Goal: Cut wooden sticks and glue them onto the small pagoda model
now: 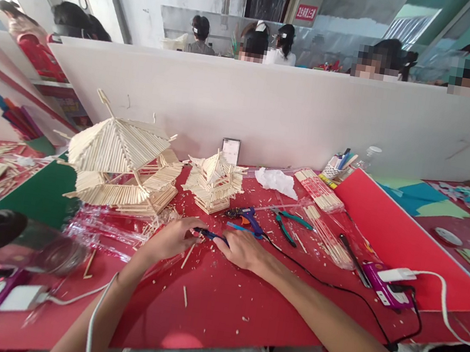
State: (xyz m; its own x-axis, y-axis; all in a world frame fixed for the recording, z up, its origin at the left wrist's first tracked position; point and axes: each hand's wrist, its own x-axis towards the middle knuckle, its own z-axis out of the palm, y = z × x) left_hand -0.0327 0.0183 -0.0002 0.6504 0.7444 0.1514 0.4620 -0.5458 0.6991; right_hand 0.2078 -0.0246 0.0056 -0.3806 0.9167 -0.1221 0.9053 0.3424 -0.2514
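Note:
My right hand (245, 249) is closed round the handle of a small dark blue tool (213, 235), low over the red table (215, 304). At the tool's other end, my left hand (174, 239) has its fingers pinched together; what they hold is too small to make out. A large pagoda model of wooden sticks (118, 166) stands behind my left hand. Beyond both hands stands a smaller stick pagoda (215, 183). A blue glue gun (251, 219) lies just behind my right hand.
Green-handled pliers (286, 229) and bundled sticks (319, 192) lie at the right, before a red board (406, 245). A power strip (387, 286) with cables is at the right. A clear bottle (40, 246) lies at the left. People sit beyond the white partition (282, 106).

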